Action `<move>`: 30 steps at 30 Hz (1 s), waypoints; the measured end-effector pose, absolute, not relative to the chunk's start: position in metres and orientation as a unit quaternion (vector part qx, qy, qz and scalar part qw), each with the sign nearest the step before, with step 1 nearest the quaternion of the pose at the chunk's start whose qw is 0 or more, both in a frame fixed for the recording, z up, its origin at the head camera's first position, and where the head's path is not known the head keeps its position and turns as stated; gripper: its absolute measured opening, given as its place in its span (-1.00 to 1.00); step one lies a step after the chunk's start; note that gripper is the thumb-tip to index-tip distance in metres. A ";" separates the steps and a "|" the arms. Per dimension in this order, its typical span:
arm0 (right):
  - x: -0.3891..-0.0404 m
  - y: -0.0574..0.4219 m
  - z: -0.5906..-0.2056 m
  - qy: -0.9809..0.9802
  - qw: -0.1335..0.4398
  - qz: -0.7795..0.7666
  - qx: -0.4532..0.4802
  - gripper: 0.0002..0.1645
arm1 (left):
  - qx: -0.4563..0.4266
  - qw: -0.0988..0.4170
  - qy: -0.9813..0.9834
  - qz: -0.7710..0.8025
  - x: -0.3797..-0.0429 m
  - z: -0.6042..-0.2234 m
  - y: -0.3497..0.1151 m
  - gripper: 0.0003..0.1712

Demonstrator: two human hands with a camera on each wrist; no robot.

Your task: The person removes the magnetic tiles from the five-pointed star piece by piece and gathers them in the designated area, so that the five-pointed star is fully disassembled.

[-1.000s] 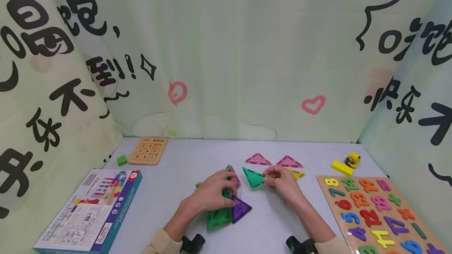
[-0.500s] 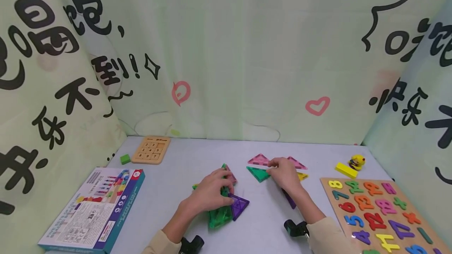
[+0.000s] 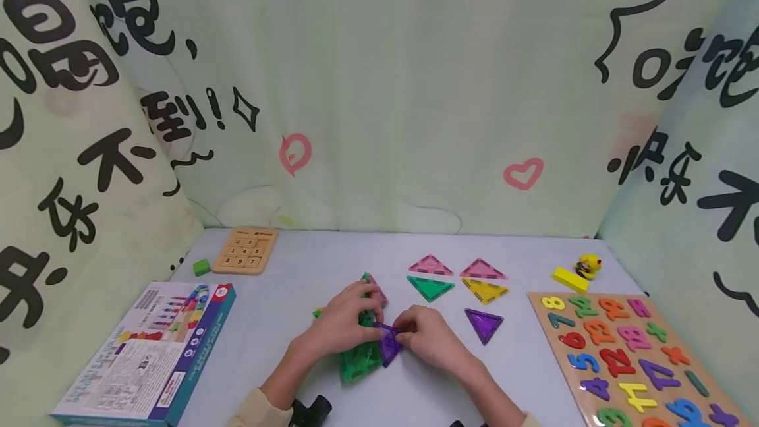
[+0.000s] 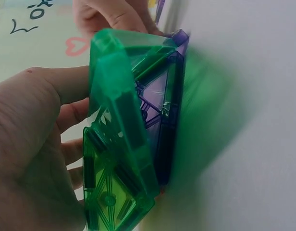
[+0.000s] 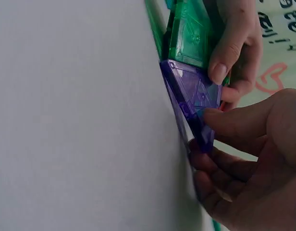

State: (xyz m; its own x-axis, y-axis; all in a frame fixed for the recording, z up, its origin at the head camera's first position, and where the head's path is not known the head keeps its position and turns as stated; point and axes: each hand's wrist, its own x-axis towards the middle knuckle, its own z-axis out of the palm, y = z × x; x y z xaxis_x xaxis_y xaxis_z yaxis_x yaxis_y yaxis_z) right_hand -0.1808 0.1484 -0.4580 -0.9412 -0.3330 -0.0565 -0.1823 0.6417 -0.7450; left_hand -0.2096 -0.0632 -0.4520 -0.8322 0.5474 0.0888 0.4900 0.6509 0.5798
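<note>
My left hand [image 3: 346,323] holds a cluster of translucent green magnetic tiles [image 3: 360,362] standing on the table, with pink showing at its back. In the left wrist view, green triangular tiles [image 4: 121,106] lean together, fingers behind them. A purple triangular tile [image 3: 389,346] sits against the cluster's right side. My right hand [image 3: 434,340] pinches this tile between thumb and fingers, as the right wrist view shows on the purple tile [image 5: 193,89]. The left thumb [image 5: 220,72] lies at the edge where green and purple meet.
Loose triangular tiles lie flat to the right: two pink [image 3: 431,265], one green [image 3: 430,288], one yellow [image 3: 485,291], one purple [image 3: 484,325]. A number puzzle board [image 3: 628,348] fills the right side, a box [image 3: 148,348] the left. A yellow block [image 3: 571,280] and wooden board [image 3: 246,251] stand farther back.
My right hand set the green triangle down below a pink one and let go. It then moved left and nearer to pinch the purple tile. My left hand stayed on the cluster.
</note>
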 end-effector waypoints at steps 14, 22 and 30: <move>-0.180 0.162 -0.466 0.826 0.138 -0.543 -0.056 -0.84 | 0.286 0.056 0.908 0.301 -0.211 -0.454 -0.063 -0.87; -0.180 0.175 -0.458 0.817 0.116 -0.564 -0.002 -0.81 | 0.282 0.068 0.910 0.295 -0.211 -0.454 -0.064 -0.85; -0.184 0.191 -0.454 0.886 0.029 -0.461 0.038 -0.88 | 0.299 0.132 0.901 0.284 -0.217 -0.451 -0.078 -0.78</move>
State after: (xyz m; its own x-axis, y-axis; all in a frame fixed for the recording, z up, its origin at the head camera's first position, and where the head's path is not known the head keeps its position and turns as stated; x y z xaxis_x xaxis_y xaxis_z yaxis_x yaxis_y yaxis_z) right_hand -0.1841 0.1907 -0.4544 -0.9954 0.0417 -0.0864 0.0946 0.5721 -0.8147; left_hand -0.2175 -0.0779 -0.4510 -0.7863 0.6142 -0.0673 0.4645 0.6594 0.5911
